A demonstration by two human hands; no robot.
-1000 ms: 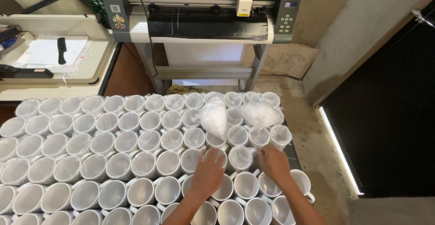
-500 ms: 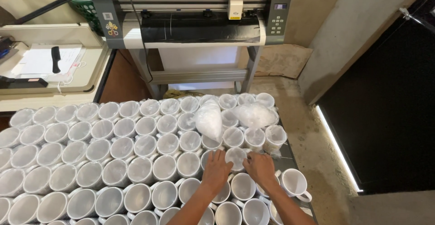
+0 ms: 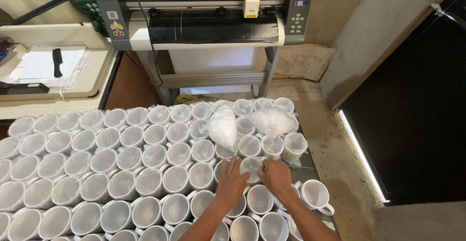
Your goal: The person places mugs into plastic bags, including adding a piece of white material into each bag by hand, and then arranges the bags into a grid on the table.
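Both hands meet at one plastic-wrapped white mug (image 3: pixel 252 167) among rows of mugs on the counter (image 3: pixel 310 173). Left hand (image 3: pixel 231 182) rests against its left side; right hand (image 3: pixel 274 175) pinches the wrap at its right rim, each grip closed on it.

Both the left hand (image 3: pixel 232 182) and right hand (image 3: pixel 274 175) have closed in on one wrapped mug (image 3: pixel 252 167)
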